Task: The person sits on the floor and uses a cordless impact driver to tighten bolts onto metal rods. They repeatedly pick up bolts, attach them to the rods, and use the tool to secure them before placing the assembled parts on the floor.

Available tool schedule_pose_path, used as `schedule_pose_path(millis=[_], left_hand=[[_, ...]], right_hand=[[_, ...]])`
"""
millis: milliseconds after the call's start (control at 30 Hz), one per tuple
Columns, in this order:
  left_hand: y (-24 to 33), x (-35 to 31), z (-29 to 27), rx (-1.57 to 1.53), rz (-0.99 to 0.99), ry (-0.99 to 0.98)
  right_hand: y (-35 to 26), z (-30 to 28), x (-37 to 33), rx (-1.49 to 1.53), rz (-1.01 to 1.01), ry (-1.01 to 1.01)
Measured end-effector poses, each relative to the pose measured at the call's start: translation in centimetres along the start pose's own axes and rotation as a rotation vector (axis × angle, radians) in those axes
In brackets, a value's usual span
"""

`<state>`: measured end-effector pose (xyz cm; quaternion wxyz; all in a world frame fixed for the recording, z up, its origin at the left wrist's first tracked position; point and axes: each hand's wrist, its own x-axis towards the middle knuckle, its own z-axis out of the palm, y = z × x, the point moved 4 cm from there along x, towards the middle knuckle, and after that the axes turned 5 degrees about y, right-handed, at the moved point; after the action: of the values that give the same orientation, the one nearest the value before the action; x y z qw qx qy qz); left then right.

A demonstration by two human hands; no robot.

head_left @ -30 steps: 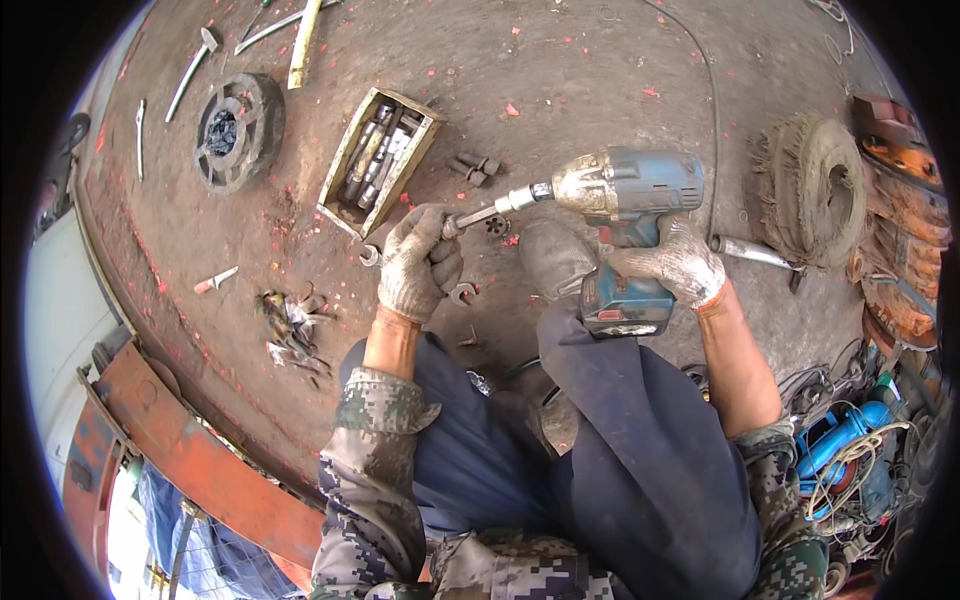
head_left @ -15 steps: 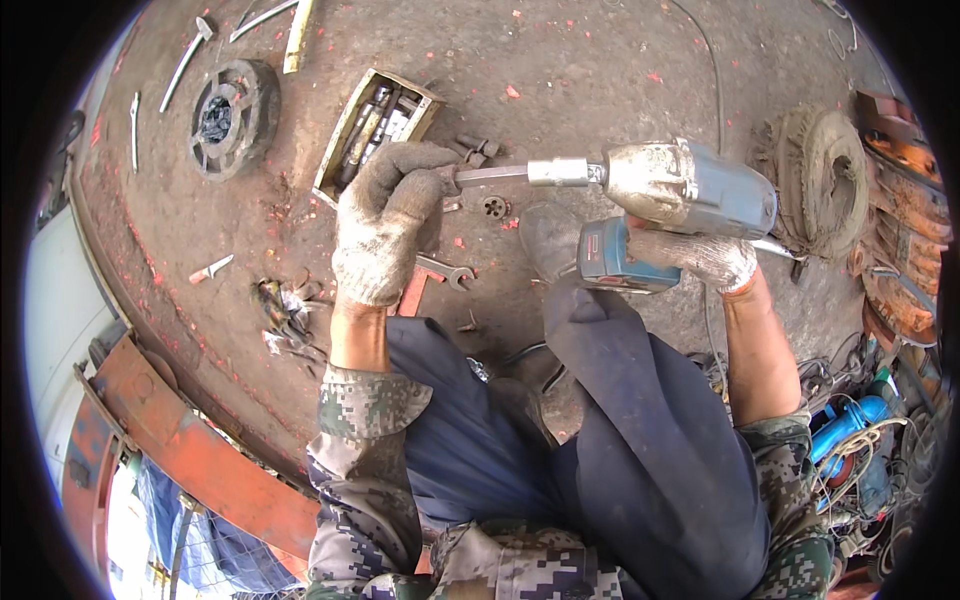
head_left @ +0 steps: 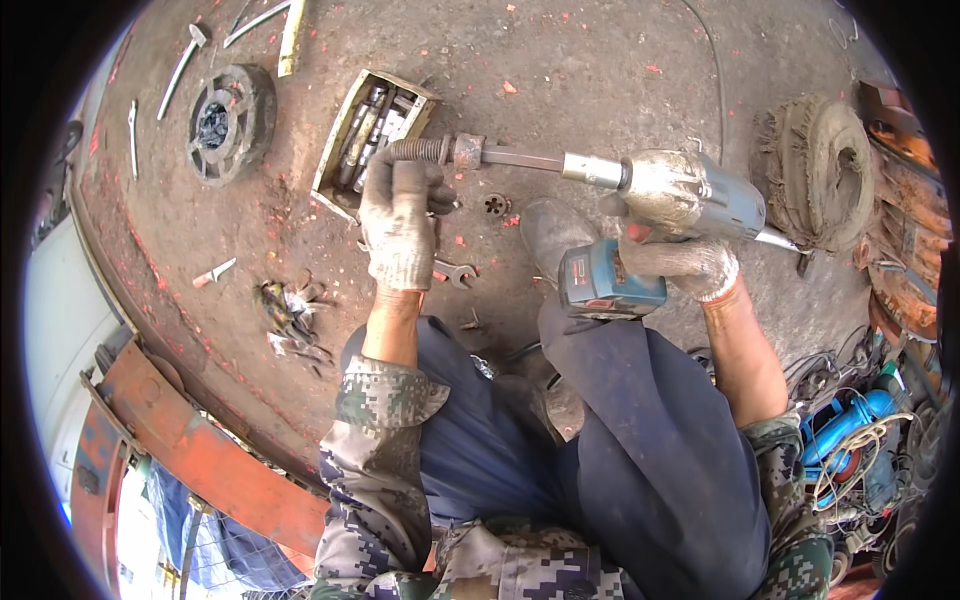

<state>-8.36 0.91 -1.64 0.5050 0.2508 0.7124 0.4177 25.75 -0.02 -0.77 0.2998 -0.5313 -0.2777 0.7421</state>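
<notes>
You work over stained brown ground (head_left: 590, 85) flecked with red chips, an open wooden box (head_left: 343, 138) standing on it. An orange steel beam (head_left: 215, 460) edges your space, nearer you and left of the box; the widest stretch for moving runs right of the box to a dark cable (head_left: 716, 70). Just right of it, your left hand (head_left: 400, 225) has fingers clamped on one threaded bolt (head_left: 434, 150); farther right, your right hand (head_left: 685, 265) has fingers wrapped around one impact driver's (head_left: 735, 200) handle. Left of the box: one hammer (head_left: 180, 73), one knife (head_left: 213, 273).
</notes>
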Motion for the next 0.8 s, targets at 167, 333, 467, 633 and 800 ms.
schedule_pose_path(millis=[167,333,467,633,800], left_hand=[[-6.7,-2.0,4.3,1.146,0.495,-0.328],[-7.6,-0.1,4.0,1.016,0.472,-0.315],[-5.0,-0.1,1.3,-0.296,-0.283,-0.282],[1.0,-0.4,1.2,-0.843,-0.274,-0.329],[2.3,0.3,1.1,-0.862,-0.161,-0.23]], right_hand=[[-1.5,1.4,0.4,-0.004,-0.031,0.031],[-1.9,1.7,0.4,0.163,-0.034,-0.048],[0.1,-0.2,0.4,0.196,-0.029,-0.072],[-1.3,1.0,0.6,0.147,-0.003,-0.1],[-0.4,0.5,0.3,-0.068,-0.007,-0.017]])
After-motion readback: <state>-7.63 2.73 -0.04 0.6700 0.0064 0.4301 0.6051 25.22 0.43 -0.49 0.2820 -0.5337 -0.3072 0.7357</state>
